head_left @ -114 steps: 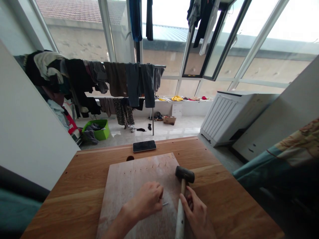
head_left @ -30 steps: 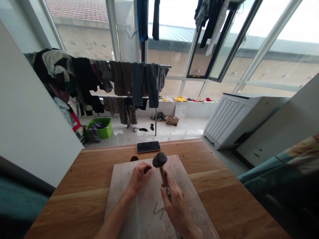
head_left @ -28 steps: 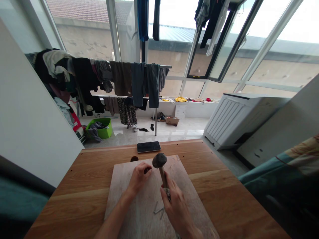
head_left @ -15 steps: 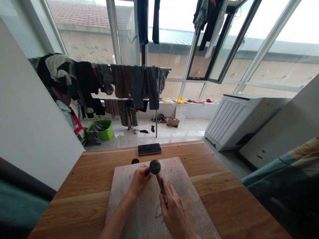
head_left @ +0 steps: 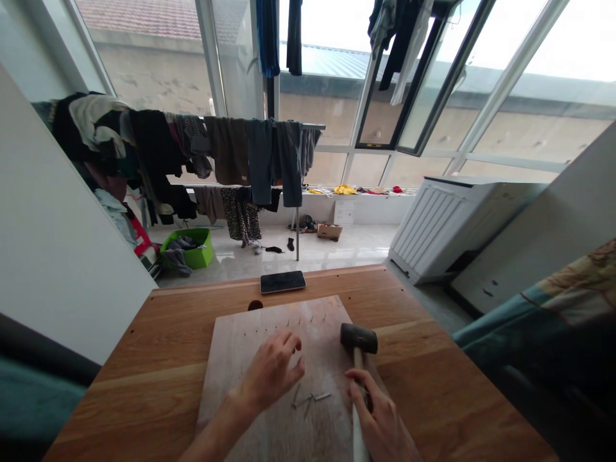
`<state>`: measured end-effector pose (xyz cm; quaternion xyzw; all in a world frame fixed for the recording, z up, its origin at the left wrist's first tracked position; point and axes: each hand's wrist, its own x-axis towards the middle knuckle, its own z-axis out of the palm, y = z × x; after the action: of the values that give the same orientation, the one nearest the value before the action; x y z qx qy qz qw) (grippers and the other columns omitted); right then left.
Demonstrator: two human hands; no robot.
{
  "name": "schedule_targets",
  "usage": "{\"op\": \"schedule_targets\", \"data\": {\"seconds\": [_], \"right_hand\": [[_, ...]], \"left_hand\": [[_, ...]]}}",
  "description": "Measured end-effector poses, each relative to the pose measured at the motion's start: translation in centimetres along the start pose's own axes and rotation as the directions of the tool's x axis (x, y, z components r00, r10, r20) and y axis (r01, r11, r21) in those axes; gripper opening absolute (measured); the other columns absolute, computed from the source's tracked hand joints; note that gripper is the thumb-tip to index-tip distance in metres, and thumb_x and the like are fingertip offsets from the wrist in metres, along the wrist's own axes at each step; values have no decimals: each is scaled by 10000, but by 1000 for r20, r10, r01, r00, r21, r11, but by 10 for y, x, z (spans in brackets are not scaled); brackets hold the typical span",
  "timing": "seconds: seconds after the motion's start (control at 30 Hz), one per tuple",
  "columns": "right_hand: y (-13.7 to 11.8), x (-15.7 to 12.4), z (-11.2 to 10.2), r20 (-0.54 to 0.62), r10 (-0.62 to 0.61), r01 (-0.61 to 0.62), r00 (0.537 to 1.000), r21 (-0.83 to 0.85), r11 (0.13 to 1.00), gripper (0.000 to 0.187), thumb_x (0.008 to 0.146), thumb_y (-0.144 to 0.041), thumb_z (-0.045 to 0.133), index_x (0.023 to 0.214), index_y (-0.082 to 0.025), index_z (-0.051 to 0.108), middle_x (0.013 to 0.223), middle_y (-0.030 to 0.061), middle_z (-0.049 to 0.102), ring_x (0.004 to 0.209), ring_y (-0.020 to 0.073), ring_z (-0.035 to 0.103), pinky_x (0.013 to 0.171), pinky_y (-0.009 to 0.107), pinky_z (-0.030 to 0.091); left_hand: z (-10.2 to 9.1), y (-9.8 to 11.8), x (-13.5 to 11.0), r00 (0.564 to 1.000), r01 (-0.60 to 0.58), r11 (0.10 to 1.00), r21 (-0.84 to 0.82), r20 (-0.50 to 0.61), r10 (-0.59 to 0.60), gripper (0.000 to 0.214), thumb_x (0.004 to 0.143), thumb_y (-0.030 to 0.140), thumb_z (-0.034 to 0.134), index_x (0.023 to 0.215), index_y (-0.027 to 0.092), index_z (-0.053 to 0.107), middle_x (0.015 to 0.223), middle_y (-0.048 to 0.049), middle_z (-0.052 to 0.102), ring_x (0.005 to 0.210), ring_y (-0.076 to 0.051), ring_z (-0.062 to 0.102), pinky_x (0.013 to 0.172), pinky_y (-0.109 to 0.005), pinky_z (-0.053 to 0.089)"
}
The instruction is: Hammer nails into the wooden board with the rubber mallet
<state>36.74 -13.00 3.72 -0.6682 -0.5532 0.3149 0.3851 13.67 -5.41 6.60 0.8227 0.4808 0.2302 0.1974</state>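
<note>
In my right hand (head_left: 378, 410) is the wooden handle of a mallet (head_left: 359, 338) with a dark head, held over the right edge of a pale wooden board (head_left: 226, 378). My left hand (head_left: 276, 369) hovers above the middle of the board, fingers apart and curved, with nothing visible in them. Several loose nails (head_left: 310, 399) lie in a small pile between the two hands. Along the board's far side stands a row of upright nails (head_left: 299, 319), with small dark holes or marks to their left.
The board lies on a wooden table (head_left: 423, 385). A black phone (head_left: 283, 282) rests near the table's far edge, with a round brown object (head_left: 255, 305) behind the board. Beyond are a laundry rack (head_left: 312, 126), a green basket (head_left: 199, 253) and a white cabinet (head_left: 423, 224).
The mallet has swung right, away from the row of nails, and turned so its head lies sideways. My left hand has drawn back toward me from the row and its fingers have opened.
</note>
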Motion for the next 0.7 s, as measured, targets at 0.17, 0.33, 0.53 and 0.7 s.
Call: {"op": "schedule_targets", "data": {"seconds": [0.17,0.33,0.53,0.7], "right_hand": [[-8,2,-4,44,-38,42,998,-94,995,351,901,-517,497,1016,-270,717,930,52,788,857,266,752,811,317,574],[-12,3,2,37,-73,76,997,-107,991,353,897,-513,510,1003,-255,727,984,74,792,914,281,757,836,328,580],[-6,2,3,35,-83,87,996,-102,991,356,911,-498,513,1037,-248,733,1040,77,790,974,279,752,868,331,586],[0,1,3,46,-83,88,995,-121,989,353,929,-488,508,1077,-254,728,1067,65,787,1004,273,746,885,322,580]], "left_hand": [[5,35,-23,958,-82,983,164,284,33,206,784,176,615,987,206,617,1023,-86,648,957,-276,605,817,-368,483],[20,39,-32,947,-96,956,278,321,1,313,755,23,526,1004,182,631,978,-119,661,915,-308,622,786,-412,481],[17,36,-37,959,-119,956,266,281,42,253,806,26,507,938,196,640,923,-97,668,890,-279,629,807,-398,476],[-7,23,-30,963,-19,992,122,268,-15,304,813,21,502,992,220,645,1034,-60,661,898,-223,660,787,-314,482]]}}
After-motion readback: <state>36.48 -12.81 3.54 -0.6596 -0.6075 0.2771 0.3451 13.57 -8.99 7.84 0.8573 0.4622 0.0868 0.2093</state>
